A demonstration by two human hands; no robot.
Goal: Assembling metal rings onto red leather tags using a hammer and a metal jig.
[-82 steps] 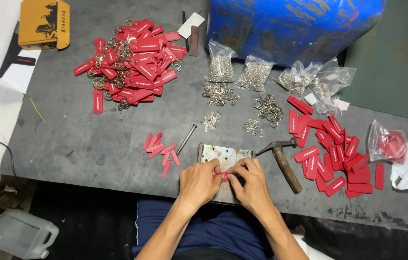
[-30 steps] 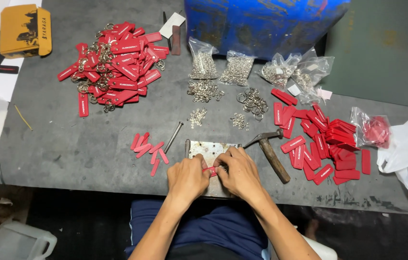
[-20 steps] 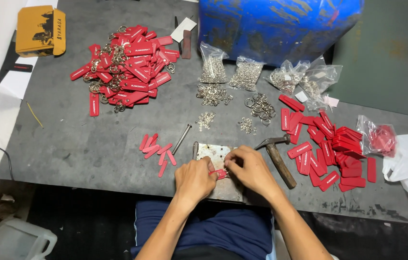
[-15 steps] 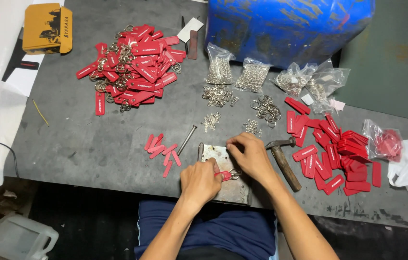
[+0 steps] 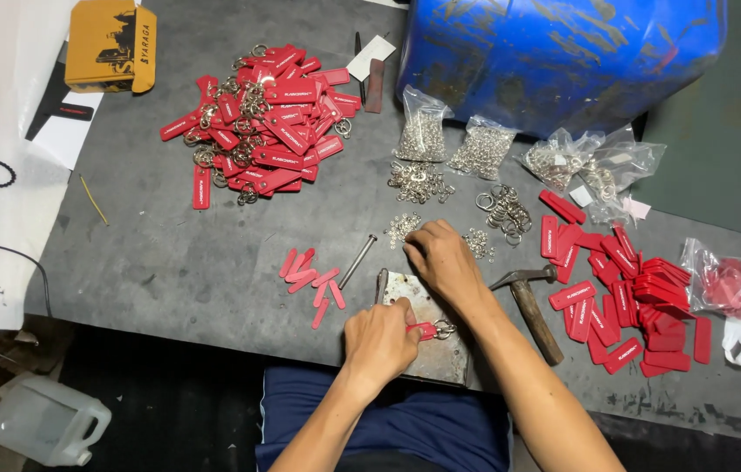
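Metal plate (image 5: 427, 301) at near table edge; hammer (image 5: 528, 301) right; nail (image 5: 357, 261), possibly punch, left; ring bags (image 5: 423, 135) behind.

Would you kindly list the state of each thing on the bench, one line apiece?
left hand: closed on red tag, over the metal plate
red tag: held, ring at its end
right hand: reaching to small metal parts, grip unclear
hammer: lying idle
clear bags: hold metal parts
finished tags: piled
plain tags: heaped
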